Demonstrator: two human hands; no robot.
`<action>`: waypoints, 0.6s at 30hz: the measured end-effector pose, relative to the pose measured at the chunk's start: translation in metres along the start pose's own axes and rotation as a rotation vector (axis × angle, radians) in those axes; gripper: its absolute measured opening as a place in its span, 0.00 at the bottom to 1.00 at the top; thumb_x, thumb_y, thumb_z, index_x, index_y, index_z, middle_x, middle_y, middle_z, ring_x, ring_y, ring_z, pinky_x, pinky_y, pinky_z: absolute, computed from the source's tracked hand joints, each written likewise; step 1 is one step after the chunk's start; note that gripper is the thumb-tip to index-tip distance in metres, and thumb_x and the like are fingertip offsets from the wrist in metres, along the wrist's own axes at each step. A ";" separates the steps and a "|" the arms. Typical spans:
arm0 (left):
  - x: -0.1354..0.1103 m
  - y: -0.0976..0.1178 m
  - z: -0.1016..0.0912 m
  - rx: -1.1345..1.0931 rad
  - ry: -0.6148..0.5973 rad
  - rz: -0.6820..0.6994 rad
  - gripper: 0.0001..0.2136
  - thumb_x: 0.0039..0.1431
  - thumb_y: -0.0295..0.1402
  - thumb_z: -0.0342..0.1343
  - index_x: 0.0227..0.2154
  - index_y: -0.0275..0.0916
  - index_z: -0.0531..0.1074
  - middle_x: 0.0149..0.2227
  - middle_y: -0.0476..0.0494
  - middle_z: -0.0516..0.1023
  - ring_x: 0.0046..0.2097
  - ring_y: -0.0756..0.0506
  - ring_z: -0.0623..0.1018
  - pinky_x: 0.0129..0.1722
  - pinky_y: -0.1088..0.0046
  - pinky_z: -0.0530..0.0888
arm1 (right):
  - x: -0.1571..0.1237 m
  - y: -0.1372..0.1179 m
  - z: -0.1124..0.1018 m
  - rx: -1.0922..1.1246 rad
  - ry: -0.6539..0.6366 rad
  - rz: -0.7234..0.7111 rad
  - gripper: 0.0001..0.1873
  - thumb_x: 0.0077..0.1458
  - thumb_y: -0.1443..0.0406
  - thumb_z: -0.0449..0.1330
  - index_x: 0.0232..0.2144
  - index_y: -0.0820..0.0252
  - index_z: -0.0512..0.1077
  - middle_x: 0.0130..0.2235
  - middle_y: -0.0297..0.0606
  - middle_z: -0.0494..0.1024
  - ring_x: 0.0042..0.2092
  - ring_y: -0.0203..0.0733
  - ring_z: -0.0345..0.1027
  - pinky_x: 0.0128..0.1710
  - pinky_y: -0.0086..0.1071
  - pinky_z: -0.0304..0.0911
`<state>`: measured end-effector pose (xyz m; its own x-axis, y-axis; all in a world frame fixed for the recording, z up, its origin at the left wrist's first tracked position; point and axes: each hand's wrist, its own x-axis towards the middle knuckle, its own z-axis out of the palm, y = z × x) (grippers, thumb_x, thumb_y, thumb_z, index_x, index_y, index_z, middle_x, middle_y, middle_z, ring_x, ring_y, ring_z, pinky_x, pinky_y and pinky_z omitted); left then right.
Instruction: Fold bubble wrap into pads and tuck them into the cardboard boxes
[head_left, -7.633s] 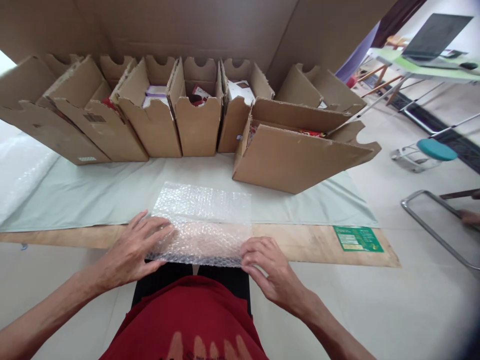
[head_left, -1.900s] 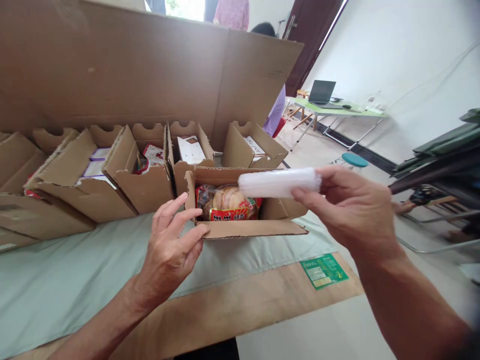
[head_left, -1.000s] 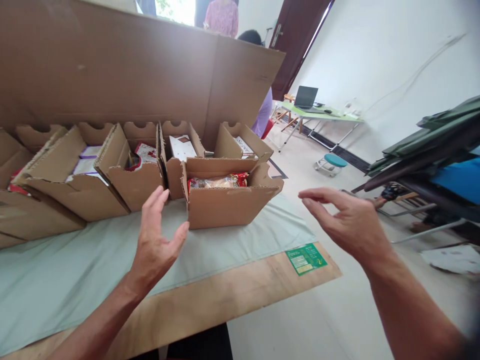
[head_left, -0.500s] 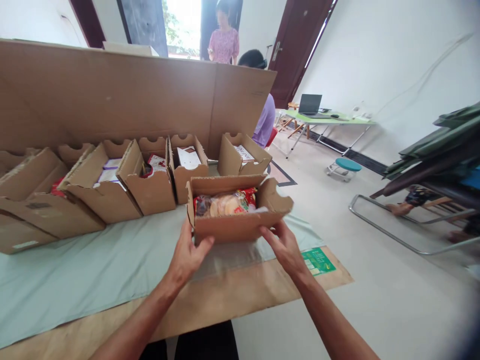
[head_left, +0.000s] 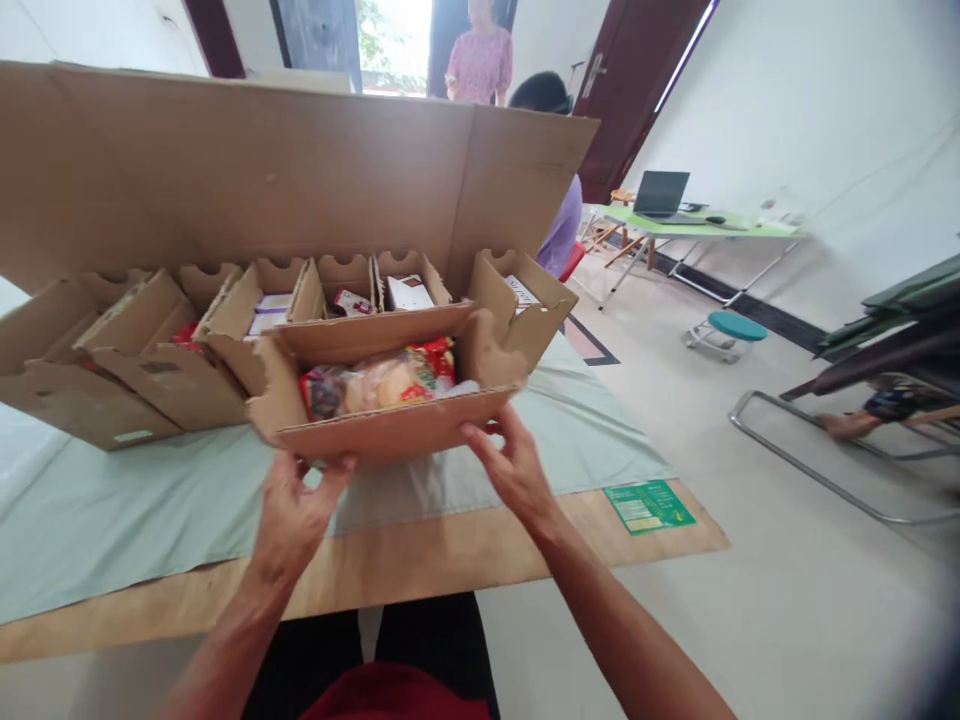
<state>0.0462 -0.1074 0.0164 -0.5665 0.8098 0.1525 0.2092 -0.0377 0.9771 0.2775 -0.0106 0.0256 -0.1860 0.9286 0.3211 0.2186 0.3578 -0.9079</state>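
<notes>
Between my hands I hold a cardboard box [head_left: 397, 430] with an open top, raised above the cloth. Packaged snacks [head_left: 382, 380] in clear and red wrappers lie inside it. My left hand [head_left: 296, 505] grips its lower left end, thumb on the front wall and fingers partly hidden beneath. At the lower right corner, my right hand [head_left: 514, 465] is closed on the box in the same way. Behind it stands a row of similar cardboard boxes [head_left: 146, 370], several of them with packets inside. One more box [head_left: 525, 300] is at the right, apart from the row by a gap.
A tall cardboard panel [head_left: 300, 180] rises behind the row. Pale green cloth [head_left: 570, 430] covers most of the wooden table [head_left: 480, 570]. Beyond the panel are a seated person [head_left: 562, 225] and a standing person [head_left: 480, 65]. A laptop table, stool and metal-framed chair are at right.
The held box has moved left and nearer to me, and now hides part of the row. Both hands moved with it. My view has shifted too.
</notes>
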 end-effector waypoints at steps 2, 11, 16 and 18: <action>-0.015 -0.001 0.018 -0.014 -0.111 0.019 0.26 0.52 0.47 0.64 0.51 0.37 0.72 0.47 0.36 0.80 0.51 0.35 0.80 0.52 0.56 0.78 | -0.026 0.005 -0.026 -0.097 0.110 0.042 0.19 0.58 0.49 0.64 0.43 0.56 0.74 0.40 0.40 0.81 0.40 0.47 0.73 0.36 0.36 0.69; -0.010 -0.035 -0.026 -0.002 -0.134 -0.101 0.24 0.47 0.45 0.66 0.45 0.36 0.75 0.45 0.36 0.82 0.50 0.33 0.80 0.52 0.56 0.78 | -0.091 0.012 -0.007 -0.229 0.065 -0.005 0.14 0.58 0.53 0.65 0.42 0.54 0.75 0.40 0.40 0.81 0.41 0.51 0.76 0.41 0.39 0.73; 0.020 -0.047 -0.042 -0.071 -0.161 -0.104 0.23 0.47 0.42 0.67 0.45 0.38 0.72 0.47 0.38 0.82 0.52 0.34 0.80 0.52 0.59 0.77 | -0.073 0.041 0.000 -0.219 -0.051 0.003 0.30 0.53 0.50 0.68 0.54 0.55 0.72 0.51 0.46 0.80 0.50 0.57 0.75 0.53 0.48 0.72; 0.016 -0.052 -0.039 -0.094 -0.175 -0.110 0.25 0.48 0.43 0.68 0.47 0.38 0.71 0.49 0.37 0.81 0.54 0.34 0.79 0.53 0.60 0.77 | -0.070 0.057 -0.010 -0.196 -0.084 0.007 0.42 0.49 0.45 0.71 0.61 0.56 0.67 0.57 0.49 0.77 0.57 0.61 0.72 0.57 0.52 0.69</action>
<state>-0.0044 -0.1154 -0.0267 -0.4334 0.9009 0.0243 0.0736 0.0085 0.9973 0.3124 -0.0544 -0.0462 -0.2616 0.9226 0.2837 0.4004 0.3712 -0.8378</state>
